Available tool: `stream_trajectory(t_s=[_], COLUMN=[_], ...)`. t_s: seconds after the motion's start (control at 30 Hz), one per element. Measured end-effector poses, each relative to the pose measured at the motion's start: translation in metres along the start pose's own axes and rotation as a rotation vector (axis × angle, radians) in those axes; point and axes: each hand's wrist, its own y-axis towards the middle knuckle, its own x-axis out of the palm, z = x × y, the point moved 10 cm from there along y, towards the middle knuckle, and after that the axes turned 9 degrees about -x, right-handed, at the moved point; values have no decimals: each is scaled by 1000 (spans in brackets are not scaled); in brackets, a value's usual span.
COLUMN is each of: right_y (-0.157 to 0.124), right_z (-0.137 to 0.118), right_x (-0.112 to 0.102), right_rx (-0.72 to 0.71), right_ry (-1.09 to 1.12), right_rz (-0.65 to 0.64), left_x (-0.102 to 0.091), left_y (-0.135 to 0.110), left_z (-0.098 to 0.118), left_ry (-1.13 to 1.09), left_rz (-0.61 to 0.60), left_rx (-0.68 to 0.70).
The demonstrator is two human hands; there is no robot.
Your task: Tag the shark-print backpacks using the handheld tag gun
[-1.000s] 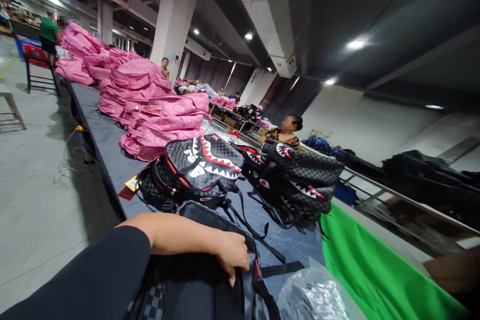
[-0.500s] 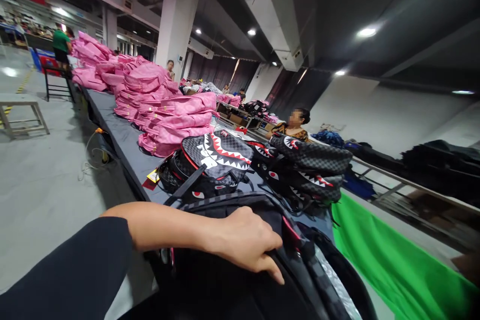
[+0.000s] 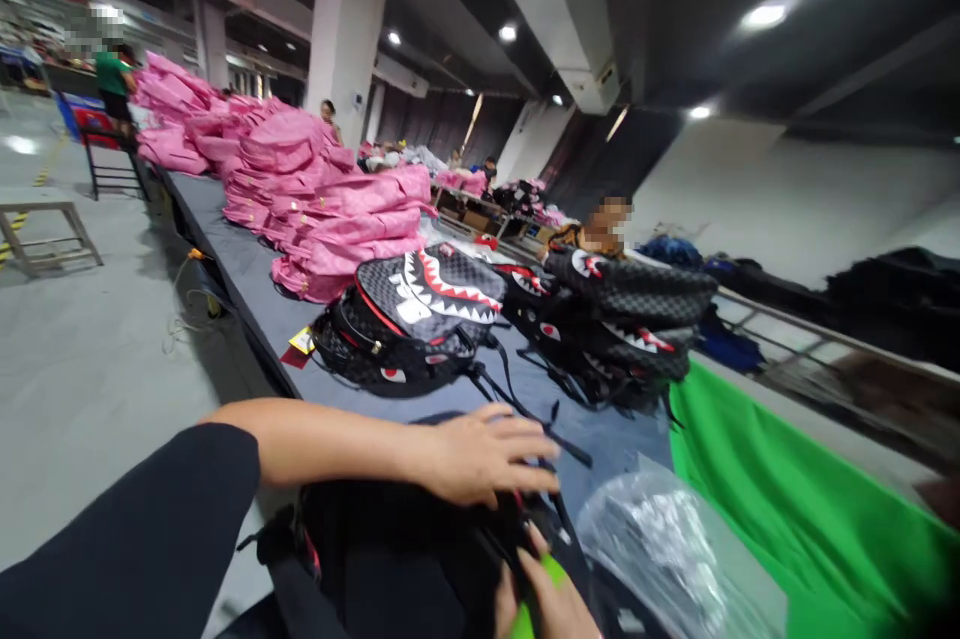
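A black backpack [image 3: 397,549] with a red-pink edge lies open in front of me, at the bottom of the head view. My left hand [image 3: 491,454] rests across its upper edge, fingers stretched out, slightly blurred. Just below it, at the lower edge of the view, my right hand [image 3: 555,599] has its fingers curled around a bright green object [image 3: 523,621], whose kind is too hidden to name. That hand is against the right side of the backpack. Beyond lies a checkered backpack [image 3: 420,304] with a shark-mouth print.
More shark-print backpacks [image 3: 630,319] are stacked at the right of the grey table [image 3: 240,269]. Pink backpacks [image 3: 322,199] are piled farther along it. A clear plastic bag [image 3: 675,539] lies at right, beside green cloth [image 3: 757,479]. A person [image 3: 607,229] is behind the stack.
The backpack in front of me has come lower and nearer, uncovering the table and plastic bag. My left hand has opened from a curled shape. My right hand has come into view.
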Motion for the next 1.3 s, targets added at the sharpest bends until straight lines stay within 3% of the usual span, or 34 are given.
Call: stream_trajectory(t_s=[0.07, 0.13, 0.27, 0.37, 0.53, 0.6, 0.77, 0.97, 1.13, 1.3], right_y=[9, 15, 9, -2, -6, -7, -9, 7, 15, 26], right_z=[-38, -68, -70, -60, -38, -25, 7, 20, 33, 26], right_x=[-6, -7, -3, 2, 3, 4, 10, 4, 20, 39], right_rx=[-28, -99, -35, -2, 21, 106, 401, 365, 469, 404], right_ry=[-120, -101, 54, 75, 112, 152, 271, 304, 449, 333], right_rz=[127, 197, 212, 129, 99, 115, 56, -199, -387, -520], left_x=[12, 44, 107, 137, 129, 126, 131, 132, 136, 139], left_y=[10, 22, 50, 58, 47, 41, 43, 45, 44, 46], left_z=[-11, -24, -38, -35, -14, -7, -11, -15, -34, -38], left_ry=[-3, -22, 10, 33, 118, 150, 195, 126, 106, 118], left_rz=[-104, -275, -440, -485, -261, -231, -302, -323, -372, -427], left_rx=[-64, -117, -180, -150, 36, 67, -18, -45, -254, -257])
